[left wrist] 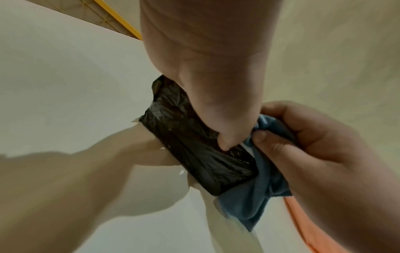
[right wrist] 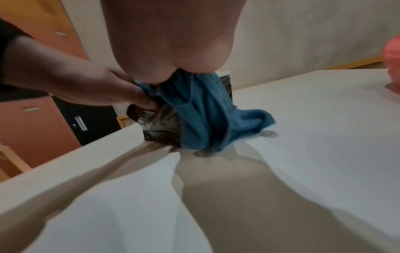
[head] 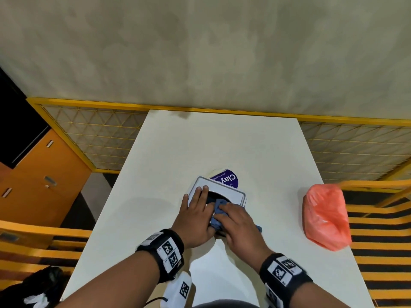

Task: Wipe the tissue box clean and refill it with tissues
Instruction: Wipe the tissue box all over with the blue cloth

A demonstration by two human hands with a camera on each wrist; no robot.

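The tissue box [head: 232, 194] stands in the middle of the white table [head: 222, 141]. It has a white lid with a dark opening, and black plastic wraps its sides [left wrist: 194, 154]. My left hand [head: 195, 205] holds the box, fingers lying over the lid's left part and thumb [left wrist: 223, 111] pressed on the near side. My right hand [head: 239, 223] grips a bunched blue cloth [head: 219, 207] and presses it on the lid's near edge at the opening. The cloth [right wrist: 205, 111] hangs down the box's front [right wrist: 162, 131] to the tabletop. The inside of the box is hidden.
An orange plastic bag [head: 325, 215] lies at the table's right edge. A purple round label [head: 226, 180] lies just behind the box. A yellow mesh fence [head: 100, 134] borders the far side, with an orange cabinet [head: 33, 174] at left and a black bag [head: 40, 285] lower left.
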